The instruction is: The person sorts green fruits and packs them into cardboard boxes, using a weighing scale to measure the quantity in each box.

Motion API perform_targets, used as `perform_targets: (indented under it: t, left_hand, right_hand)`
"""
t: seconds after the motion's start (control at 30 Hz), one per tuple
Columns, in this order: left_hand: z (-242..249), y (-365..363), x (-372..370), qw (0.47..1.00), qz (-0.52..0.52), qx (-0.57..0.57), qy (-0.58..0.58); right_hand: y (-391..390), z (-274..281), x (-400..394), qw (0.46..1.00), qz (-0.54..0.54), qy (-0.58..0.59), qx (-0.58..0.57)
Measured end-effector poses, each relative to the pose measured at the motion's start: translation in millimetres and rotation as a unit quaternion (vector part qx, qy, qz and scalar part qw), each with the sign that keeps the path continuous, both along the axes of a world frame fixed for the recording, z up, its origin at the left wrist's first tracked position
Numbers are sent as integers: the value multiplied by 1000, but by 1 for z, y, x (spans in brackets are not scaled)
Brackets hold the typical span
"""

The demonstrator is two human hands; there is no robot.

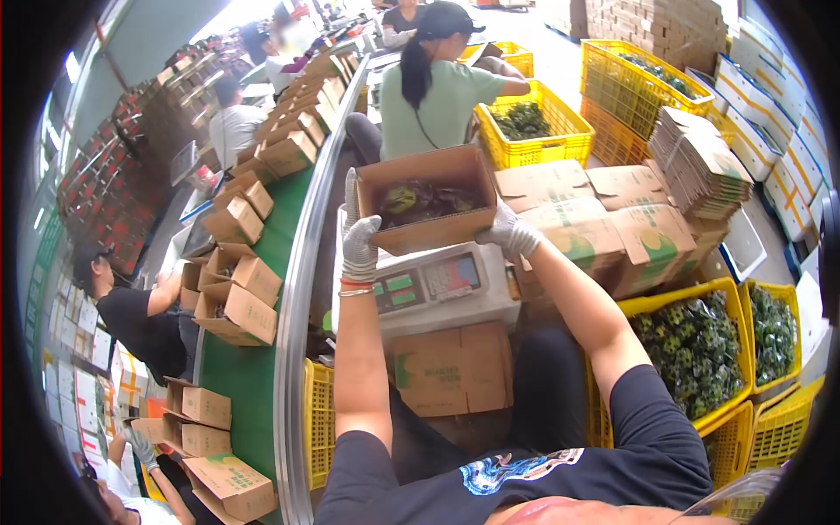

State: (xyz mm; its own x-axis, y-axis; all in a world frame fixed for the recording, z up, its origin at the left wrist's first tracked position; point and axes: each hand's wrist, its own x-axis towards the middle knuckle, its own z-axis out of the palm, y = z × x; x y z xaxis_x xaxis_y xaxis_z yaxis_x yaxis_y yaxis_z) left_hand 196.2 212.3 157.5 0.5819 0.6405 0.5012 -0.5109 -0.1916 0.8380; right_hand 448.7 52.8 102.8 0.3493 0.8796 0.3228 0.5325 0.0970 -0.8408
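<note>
An open cardboard box (435, 234) is held up between my two gloved hands, above a weighing scale (429, 282) with a green-lit display. Inside the box lie dark green items in clear plastic bags (416, 201); their kind is hard to make out. My left hand (360, 241) grips the box's left side, the thumb against the front wall. At the lower right corner, my right hand (509, 232) holds the same box, with some fingers hidden. Beneath the scale stands a closed carton (451, 369).
On my left runs a green conveyor (293, 219) with a metal rail, carrying several open boxes (234, 311). Yellow crates (742, 350) of bagged greens stand at right. Closed cartons (604, 232) and flattened cardboard (700, 166) are stacked beyond. A co-worker (437, 105) sits ahead.
</note>
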Motion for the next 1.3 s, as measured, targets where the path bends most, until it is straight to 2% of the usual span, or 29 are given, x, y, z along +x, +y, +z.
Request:
perform_targets:
  t: [0.07, 0.13, 0.2, 0.27, 0.3, 0.37, 0.4, 0.43, 0.47, 0.5, 0.53, 0.57, 0.6, 0.63, 0.7, 0.73, 0.83, 0.87, 0.97, 1.1, 1.17, 1.23, 1.27, 1.3]
  left_hand:
    - [-42, 45, -2, 986, 97, 126, 41]
    - [-79, 78, 0, 928, 237, 279, 62]
    - [-55, 45, 4, 977, 184, 102, 37]
    - [-59, 52, 1, 982, 155, 105, 19]
    - [-46, 38, 0, 991, 129, 31, 1]
    - [-22, 22, -17, 993, 112, -28, 35]
    - [-19, 20, -26, 991, 107, -68, 43]
    - [-24, 22, -37, 985, 110, -130, 40]
    - [-22, 20, -49, 983, 123, -136, 27]
    - [-25, 21, -59, 976, 141, -163, -2]
    - [-28, 22, -68, 971, 157, -180, -6]
    - [-33, 20, -77, 965, 172, -198, -7]
    - [-39, 17, -81, 953, 201, -224, -21]
    - [-48, 19, -84, 944, 213, -250, -33]
    - [-57, 18, -86, 936, 232, -264, -15]
    - [-55, 14, -85, 933, 247, -262, -11]
    - [-55, 15, -86, 934, 247, -259, 12]
    - [-55, 15, -86, 937, 239, -254, 19]
    - [-54, 15, -83, 941, 228, -246, 41]
    - [-58, 15, -73, 949, 199, -239, 53]
    - [-59, 11, -65, 954, 207, -205, 69]
    - [-54, 6, -59, 953, 223, -181, 93]
    - [-55, 6, -56, 955, 250, -127, 98]
    - [-64, 26, -60, 968, 217, -92, 89]
  right_hand:
    - [57, -26, 15, 987, -35, -92, -125]
    - [59, -12, -10, 977, -99, -128, -136]
    - [51, -17, -25, 976, -127, -137, -112]
    - [17, -21, -42, 988, -126, -92, -1]
    - [-13, -18, -50, 991, -114, -57, 44]
    - [-97, 16, -77, 994, -102, 24, 35]
    - [-140, 15, -79, 988, -148, 36, 1]
    - [-180, -1, -72, 980, -181, 79, 33]
    - [-221, -12, -64, 964, -263, 50, 0]
    - [-268, -55, -38, 952, -304, 20, 30]
    - [-314, -82, -17, 917, -383, 1, -114]
    - [-358, -104, -7, 855, -450, -18, -257]
    - [-393, -133, -5, 802, -450, -79, -385]
    - [-416, -156, -8, 732, -438, -138, -504]
    - [-428, -181, -24, 689, -261, -144, -660]
    - [-423, -189, -33, 705, -319, -68, -630]
    - [-405, -207, -17, 673, -333, -33, -660]
    - [-406, -203, -18, 691, -322, -52, -645]
    - [-432, -237, 1, 746, -290, 61, -596]
    - [-449, -277, 10, 763, -382, 0, -520]
    - [-452, -287, 21, 815, -372, 185, -404]
    - [-446, -273, 0, 830, -387, 158, -370]
    - [-448, -262, -3, 833, -404, 144, -351]
    - [-462, -284, 3, 854, -386, 108, -333]
